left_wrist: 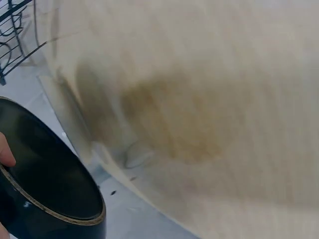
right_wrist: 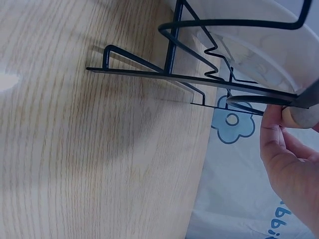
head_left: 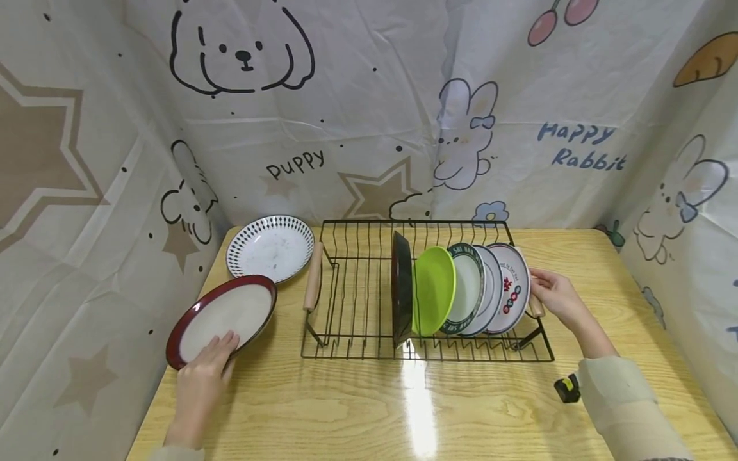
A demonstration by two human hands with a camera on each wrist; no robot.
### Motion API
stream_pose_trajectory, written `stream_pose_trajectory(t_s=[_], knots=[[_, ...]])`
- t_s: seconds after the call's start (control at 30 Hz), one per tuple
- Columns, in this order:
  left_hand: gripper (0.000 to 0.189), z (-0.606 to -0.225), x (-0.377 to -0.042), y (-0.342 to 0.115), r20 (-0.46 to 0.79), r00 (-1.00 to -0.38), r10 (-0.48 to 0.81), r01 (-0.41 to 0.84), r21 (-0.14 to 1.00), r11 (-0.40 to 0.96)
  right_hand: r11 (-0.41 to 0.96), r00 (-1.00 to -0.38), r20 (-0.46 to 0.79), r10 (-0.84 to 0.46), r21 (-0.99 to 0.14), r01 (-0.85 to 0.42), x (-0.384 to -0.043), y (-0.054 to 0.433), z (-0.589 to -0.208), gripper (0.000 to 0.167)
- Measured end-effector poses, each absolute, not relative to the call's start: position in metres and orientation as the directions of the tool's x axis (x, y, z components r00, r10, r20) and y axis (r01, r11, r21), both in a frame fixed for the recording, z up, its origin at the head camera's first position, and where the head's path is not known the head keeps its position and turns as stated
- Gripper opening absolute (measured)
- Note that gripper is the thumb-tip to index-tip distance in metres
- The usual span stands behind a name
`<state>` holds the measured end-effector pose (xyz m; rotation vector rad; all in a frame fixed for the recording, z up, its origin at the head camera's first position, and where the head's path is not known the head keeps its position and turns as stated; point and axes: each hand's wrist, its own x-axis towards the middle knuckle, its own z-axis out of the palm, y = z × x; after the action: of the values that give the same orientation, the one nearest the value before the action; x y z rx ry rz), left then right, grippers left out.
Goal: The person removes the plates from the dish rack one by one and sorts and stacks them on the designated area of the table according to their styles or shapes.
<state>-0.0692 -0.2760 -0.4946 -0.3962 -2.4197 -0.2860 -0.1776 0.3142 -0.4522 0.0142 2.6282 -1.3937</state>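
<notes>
My left hand (head_left: pixel 204 368) grips the near edge of a red-rimmed plate (head_left: pixel 242 314), which is tilted at the left side. In the left wrist view its dark underside (left_wrist: pixel 55 169) shows, a fingertip (left_wrist: pixel 5 152) against it. The right hand (head_left: pixel 556 294) holds the wooden handle (head_left: pixel 537 306) at the right end of a black wire dish rack (head_left: pixel 346 357); the right wrist view shows fingers (right_wrist: pixel 271 134) around that handle (right_wrist: pixel 299 117). Several plates stand upright in the rack: a dark one (head_left: pixel 402 288) seen nearly edge-on, a lime green one (head_left: pixel 435 291), and white patterned ones (head_left: pixel 510 288) toward the right.
A white plate with a black diamond rim (head_left: pixel 270 246) lies at the back left, beside the rack's left handle (head_left: pixel 313 276). A small black and yellow object (head_left: pixel 567 388) is near the right sleeve (head_left: pixel 623 397). Printed cloth (head_left: pixel 375 96) walls off the table's back and sides.
</notes>
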Motion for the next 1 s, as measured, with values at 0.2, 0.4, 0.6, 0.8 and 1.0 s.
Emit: stream_pose_trajectory(t_s=[0.2, 0.4, 0.6, 0.8, 1.0], knots=[[0.034, -0.508, -0.065, -0.282, 0.661, -0.718, 0.220, 0.364, 0.087, 0.927, 0.560, -0.985, -0.156, -0.074, -0.824, 0.089, -0.178, 0.315, -0.453, 0.053], [0.042, -0.517, -0.062, -0.286, 0.640, -0.738, 0.215, 0.351, 0.092, 0.932, 0.559, -0.985, -0.157, -0.073, -0.824, 0.090, -0.178, 0.315, -0.452, 0.054], [0.042, -0.523, -0.061, -0.288, 0.618, -0.757, 0.212, 0.338, 0.094, 0.936, 0.555, -0.986, -0.149, -0.075, -0.827, 0.083, -0.178, 0.314, -0.452, 0.054], [0.042, -0.527, -0.060, -0.289, 0.611, -0.761, 0.218, 0.341, 0.091, 0.936, 0.558, -0.985, -0.157, -0.074, -0.825, 0.089, -0.177, 0.314, -0.453, 0.054], [0.039, -0.527, -0.060, -0.285, 0.570, -0.792, 0.216, 0.320, 0.086, 0.943, 0.558, -0.985, -0.160, -0.071, -0.824, 0.093, -0.177, 0.315, -0.453, 0.055]])
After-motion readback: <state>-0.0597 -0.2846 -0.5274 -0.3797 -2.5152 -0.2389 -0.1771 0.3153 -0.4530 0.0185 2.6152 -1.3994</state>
